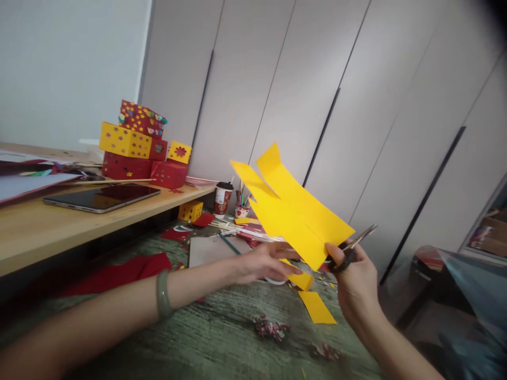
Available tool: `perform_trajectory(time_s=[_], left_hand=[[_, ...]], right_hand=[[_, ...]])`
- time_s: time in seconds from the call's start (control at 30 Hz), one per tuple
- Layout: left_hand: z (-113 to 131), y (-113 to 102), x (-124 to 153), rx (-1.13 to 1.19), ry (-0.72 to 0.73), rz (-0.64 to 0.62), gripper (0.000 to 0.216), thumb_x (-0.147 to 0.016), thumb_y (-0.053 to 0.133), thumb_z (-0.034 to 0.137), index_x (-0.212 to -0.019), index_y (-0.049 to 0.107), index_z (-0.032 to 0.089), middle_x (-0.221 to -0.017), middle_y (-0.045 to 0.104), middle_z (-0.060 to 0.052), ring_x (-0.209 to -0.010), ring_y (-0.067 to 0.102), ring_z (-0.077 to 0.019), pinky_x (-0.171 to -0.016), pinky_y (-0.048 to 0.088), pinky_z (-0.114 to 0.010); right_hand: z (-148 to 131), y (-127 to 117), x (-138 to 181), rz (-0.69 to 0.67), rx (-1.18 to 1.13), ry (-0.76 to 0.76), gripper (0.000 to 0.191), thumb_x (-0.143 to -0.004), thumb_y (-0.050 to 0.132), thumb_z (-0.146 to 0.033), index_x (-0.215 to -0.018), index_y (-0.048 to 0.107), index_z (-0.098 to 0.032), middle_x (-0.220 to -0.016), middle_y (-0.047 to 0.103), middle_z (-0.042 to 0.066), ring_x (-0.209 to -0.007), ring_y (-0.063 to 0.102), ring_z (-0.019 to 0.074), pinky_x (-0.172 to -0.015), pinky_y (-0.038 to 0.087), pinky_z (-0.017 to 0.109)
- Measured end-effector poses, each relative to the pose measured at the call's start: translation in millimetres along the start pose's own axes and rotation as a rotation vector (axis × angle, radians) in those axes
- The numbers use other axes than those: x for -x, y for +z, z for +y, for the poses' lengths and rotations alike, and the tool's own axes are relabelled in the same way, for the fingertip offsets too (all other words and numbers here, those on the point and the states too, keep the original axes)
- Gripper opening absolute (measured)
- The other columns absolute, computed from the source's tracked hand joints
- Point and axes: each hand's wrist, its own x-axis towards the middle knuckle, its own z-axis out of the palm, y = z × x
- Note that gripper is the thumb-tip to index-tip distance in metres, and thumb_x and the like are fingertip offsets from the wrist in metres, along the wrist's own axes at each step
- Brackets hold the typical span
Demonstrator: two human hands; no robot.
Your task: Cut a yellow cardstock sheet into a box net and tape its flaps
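Observation:
A large sheet of yellow card (293, 203), with slits and flaps cut along its far edge, is raised above the table. My right hand (358, 277) is closed around a pair of scissors (348, 257), its thumb pressing on the card's near right corner. The blades point up and to the right, away from the card. My left hand (261, 264) reaches in below the card's lower edge with fingers stretched apart; some fingertips go behind the card, so I cannot tell whether they touch it. Cut yellow pieces (318, 307) lie on the table beneath.
On the left, a wooden shelf (24, 232) bears a tablet (103, 197) and stacked red and yellow decorated boxes (127, 164). Behind my hands stand a paper cup (223, 199) and a pen pot (242, 211). Red paper (130, 272) and a grey board (206, 250) lie on the dark green table.

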Motion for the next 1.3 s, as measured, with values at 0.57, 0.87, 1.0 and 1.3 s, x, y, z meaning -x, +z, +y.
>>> perform_trajectory(time_s=[0.57, 0.87, 1.0, 1.3], left_hand=[[-4, 18, -6, 0.182, 0.047, 0.585, 0.030, -0.062, 0.059, 0.012, -0.092, 0.058, 0.010, -0.102, 0.060, -0.011, -0.090, 0.056, -0.0214, -0.078, 0.042, -0.032], [25, 4, -3, 0.086, 0.094, 0.625, 0.030, -0.059, 0.057, 0.007, -0.089, 0.056, 0.011, -0.103, 0.059, -0.011, -0.086, 0.056, -0.0220, -0.074, 0.042, -0.035], [24, -1, -4, 0.084, 0.162, 0.616, 0.040, -0.059, 0.057, 0.008, -0.099, 0.052, 0.014, -0.107, 0.057, -0.010, -0.098, 0.052, -0.0244, -0.080, 0.041, -0.036], [26, 7, 1, 0.055, 0.123, 0.605, 0.041, -0.058, 0.056, 0.006, -0.097, 0.051, 0.014, -0.102, 0.058, -0.011, -0.098, 0.052, -0.0279, -0.079, 0.041, -0.041]], right_hand=[[-18, -17, 30, -0.226, 0.364, 0.186, 0.030, -0.059, 0.072, -0.036, -0.078, 0.063, -0.014, -0.058, 0.064, 0.002, -0.054, 0.055, 0.0157, -0.042, 0.040, 0.022], [-20, -48, 28, -0.513, 0.465, 0.212, 0.024, -0.074, 0.054, -0.044, -0.078, 0.058, -0.021, -0.057, 0.061, 0.000, -0.052, 0.056, 0.0161, -0.045, 0.041, 0.024], [-18, -45, 30, -0.601, 0.517, 0.143, 0.027, -0.073, 0.054, -0.045, -0.080, 0.063, -0.020, -0.057, 0.061, 0.001, -0.051, 0.054, 0.0163, -0.045, 0.040, 0.025], [-5, -45, 35, -0.602, 0.630, 0.185, 0.041, -0.062, 0.065, -0.042, -0.094, 0.069, -0.018, -0.051, 0.057, 0.000, -0.042, 0.045, 0.0139, -0.039, 0.038, 0.024]])
